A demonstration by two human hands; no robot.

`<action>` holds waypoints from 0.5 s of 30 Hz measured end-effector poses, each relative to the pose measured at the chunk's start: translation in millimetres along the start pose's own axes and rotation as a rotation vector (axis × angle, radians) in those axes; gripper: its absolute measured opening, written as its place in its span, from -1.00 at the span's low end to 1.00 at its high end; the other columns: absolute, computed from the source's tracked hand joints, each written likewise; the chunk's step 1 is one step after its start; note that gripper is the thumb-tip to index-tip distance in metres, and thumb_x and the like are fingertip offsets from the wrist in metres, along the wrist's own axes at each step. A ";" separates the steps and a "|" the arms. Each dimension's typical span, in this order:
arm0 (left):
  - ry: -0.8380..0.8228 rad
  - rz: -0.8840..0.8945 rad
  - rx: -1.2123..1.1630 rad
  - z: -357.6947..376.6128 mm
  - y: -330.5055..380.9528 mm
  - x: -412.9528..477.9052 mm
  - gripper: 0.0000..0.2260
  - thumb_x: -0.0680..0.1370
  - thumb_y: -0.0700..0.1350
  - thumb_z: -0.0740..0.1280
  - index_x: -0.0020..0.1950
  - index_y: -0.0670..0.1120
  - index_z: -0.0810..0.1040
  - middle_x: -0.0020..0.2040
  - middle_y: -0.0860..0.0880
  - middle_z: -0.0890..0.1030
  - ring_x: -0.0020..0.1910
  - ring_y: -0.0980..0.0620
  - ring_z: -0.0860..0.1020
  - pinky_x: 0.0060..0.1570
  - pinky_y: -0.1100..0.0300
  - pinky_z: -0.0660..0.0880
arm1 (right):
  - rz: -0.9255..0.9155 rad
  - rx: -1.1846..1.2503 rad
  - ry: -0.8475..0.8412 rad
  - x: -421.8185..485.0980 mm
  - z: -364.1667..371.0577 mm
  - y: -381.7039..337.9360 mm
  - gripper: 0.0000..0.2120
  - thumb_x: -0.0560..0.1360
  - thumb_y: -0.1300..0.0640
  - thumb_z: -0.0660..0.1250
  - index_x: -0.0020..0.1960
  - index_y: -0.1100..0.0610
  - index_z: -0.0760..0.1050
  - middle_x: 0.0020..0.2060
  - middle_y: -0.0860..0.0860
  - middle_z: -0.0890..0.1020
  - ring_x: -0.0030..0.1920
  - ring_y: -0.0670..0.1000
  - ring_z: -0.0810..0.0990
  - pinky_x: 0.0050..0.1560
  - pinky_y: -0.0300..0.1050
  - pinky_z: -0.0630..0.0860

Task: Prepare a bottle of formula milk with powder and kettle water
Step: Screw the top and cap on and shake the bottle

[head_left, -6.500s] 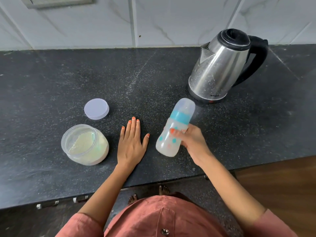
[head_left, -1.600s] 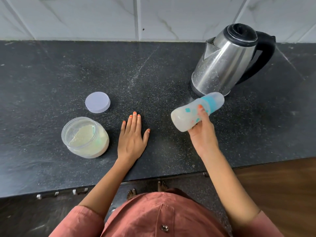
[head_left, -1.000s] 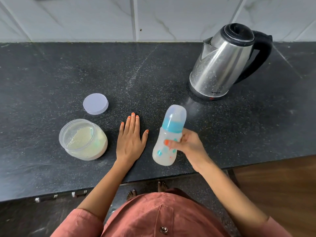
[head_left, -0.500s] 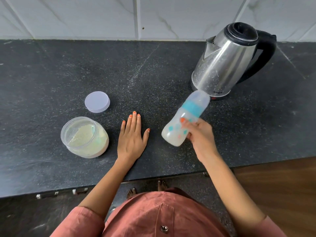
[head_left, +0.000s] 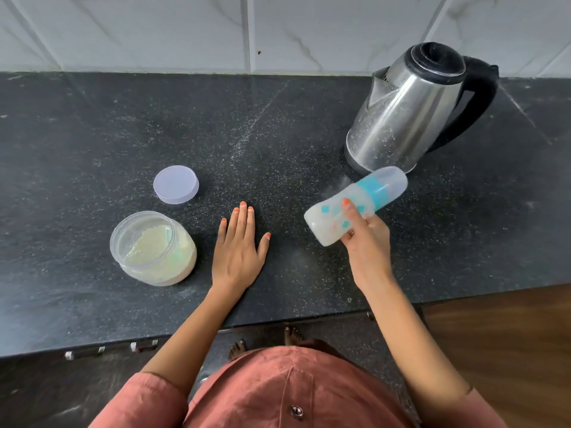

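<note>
Fingers of the right hand curl round the lower body of the baby bottle, gripping its wider half and holding it clear of the black counter. From that grip the bottle lies tipped nearly flat. Its base points left of the hand, and its capped end points up and away to the right, toward the steel kettle standing just beyond the cap. A sideways hold with the cap on looks like a shake to blend powder and water, not a pour.

The left hand rests flat on the counter well to the left of the grip, fingers straight and close together and thumb spread, probably to steady the body. Farther left sits the open powder jar, with its loose lid beyond it, so closing the jar seems left to do.

The bottle is translucent and cloudy white inside, printed with small teal and orange shapes. A teal collar sits under a clear domed cap.
</note>
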State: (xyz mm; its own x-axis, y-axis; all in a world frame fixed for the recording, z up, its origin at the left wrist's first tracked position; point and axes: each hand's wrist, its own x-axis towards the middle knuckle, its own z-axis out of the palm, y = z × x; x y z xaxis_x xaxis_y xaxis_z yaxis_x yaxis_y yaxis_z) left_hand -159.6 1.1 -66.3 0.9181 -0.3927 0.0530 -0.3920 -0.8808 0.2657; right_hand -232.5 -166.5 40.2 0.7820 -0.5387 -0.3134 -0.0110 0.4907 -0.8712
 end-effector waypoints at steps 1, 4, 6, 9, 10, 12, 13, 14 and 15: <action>0.002 0.000 0.000 0.1 -0.3 0.0 -0.35 0.52 0.18 -0.18 0.47 -0.21 0.12 0.50 -0.15 0.13 0.48 -0.09 0.12 0.42 0.04 -0.04 | 0.017 -0.115 -0.054 -5.6 -0.1 2.2 -0.85 0.42 0.26 0.35 -0.04 0.08 0.53 -0.13 -0.04 0.65 -0.09 -0.08 0.63 -0.02 -0.14 0.59; 0.004 0.001 -0.004 0.4 -0.8 0.1 -0.34 0.52 0.18 -0.19 0.47 -0.21 0.12 0.50 -0.15 0.13 0.48 -0.08 0.11 0.42 0.05 -0.05 | 0.058 -0.491 -0.251 -21.9 -4.7 8.8 -0.80 0.33 0.33 0.43 -0.13 0.08 0.56 -0.28 -0.09 0.68 -0.19 -0.14 0.63 -0.10 -0.20 0.56; 0.003 0.002 -0.002 0.3 -0.1 0.5 -0.34 0.52 0.18 -0.19 0.47 -0.21 0.12 0.50 -0.15 0.13 0.48 -0.08 0.11 0.42 0.05 -0.05 | 0.055 -0.415 -0.194 -16.2 -6.2 5.8 -0.82 0.34 0.31 0.42 -0.13 0.08 0.57 -0.26 -0.08 0.68 -0.17 -0.12 0.63 -0.06 -0.16 0.57; 0.004 -0.001 -0.001 0.3 -0.3 0.6 -0.35 0.53 0.18 -0.17 0.47 -0.22 0.13 0.49 -0.16 0.14 0.48 -0.09 0.12 0.42 0.04 -0.04 | 0.024 -0.029 0.003 1.3 -3.2 -3.1 -0.86 0.43 0.22 0.34 -0.02 0.08 0.54 -0.10 -0.04 0.65 -0.06 -0.07 0.62 -0.01 -0.13 0.59; 0.002 0.000 0.000 0.4 -0.2 0.4 -0.35 0.53 0.18 -0.18 0.47 -0.22 0.12 0.49 -0.16 0.14 0.48 -0.09 0.12 0.42 0.04 -0.04 | 0.012 0.037 0.024 3.6 -2.4 -3.2 -0.85 0.45 0.21 0.32 0.01 0.06 0.52 -0.07 -0.05 0.64 -0.04 -0.08 0.62 0.00 -0.14 0.59; -0.003 0.001 -0.004 0.2 -0.4 0.2 -0.35 0.52 0.18 -0.18 0.47 -0.21 0.11 0.50 -0.15 0.13 0.48 -0.08 0.11 0.42 0.03 -0.03 | 0.014 -0.049 -0.032 -2.6 0.2 1.3 -0.84 0.43 0.25 0.33 -0.01 0.07 0.52 -0.08 -0.03 0.64 -0.04 -0.06 0.62 0.05 -0.07 0.57; 0.000 0.000 -0.007 0.3 -0.5 0.4 -0.35 0.52 0.18 -0.18 0.47 -0.21 0.12 0.50 -0.16 0.13 0.48 -0.09 0.11 0.42 0.03 -0.02 | 0.032 -0.192 -0.107 -9.6 1.5 3.9 -0.83 0.40 0.28 0.36 -0.05 0.08 0.54 -0.12 -0.03 0.65 -0.06 -0.05 0.62 0.06 -0.04 0.57; 0.003 -0.001 -0.008 0.4 -0.6 0.4 -0.35 0.52 0.18 -0.17 0.47 -0.22 0.13 0.49 -0.16 0.14 0.48 -0.09 0.13 0.42 0.02 -0.01 | 0.051 -0.347 -0.195 -16.7 1.5 6.9 -0.82 0.37 0.31 0.40 -0.10 0.08 0.56 -0.19 -0.05 0.67 -0.11 -0.07 0.63 0.03 -0.07 0.57; 0.004 -0.001 -0.008 0.2 -0.1 0.5 -0.35 0.52 0.18 -0.17 0.46 -0.22 0.14 0.49 -0.16 0.15 0.47 -0.10 0.14 0.42 0.01 0.00 | 0.070 -0.460 -0.267 -21.8 0.8 8.6 -0.80 0.33 0.34 0.42 -0.13 0.08 0.57 -0.25 -0.08 0.68 -0.16 -0.11 0.64 -0.03 -0.13 0.58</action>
State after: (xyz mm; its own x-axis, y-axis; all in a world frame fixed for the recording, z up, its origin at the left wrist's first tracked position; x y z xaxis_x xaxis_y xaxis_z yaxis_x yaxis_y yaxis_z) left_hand -159.2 1.0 -66.5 0.9188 -0.3906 0.0565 -0.3905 -0.8790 0.2737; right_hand -249.2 -150.0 39.8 0.9001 -0.2929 -0.3224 -0.2945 0.1359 -0.9459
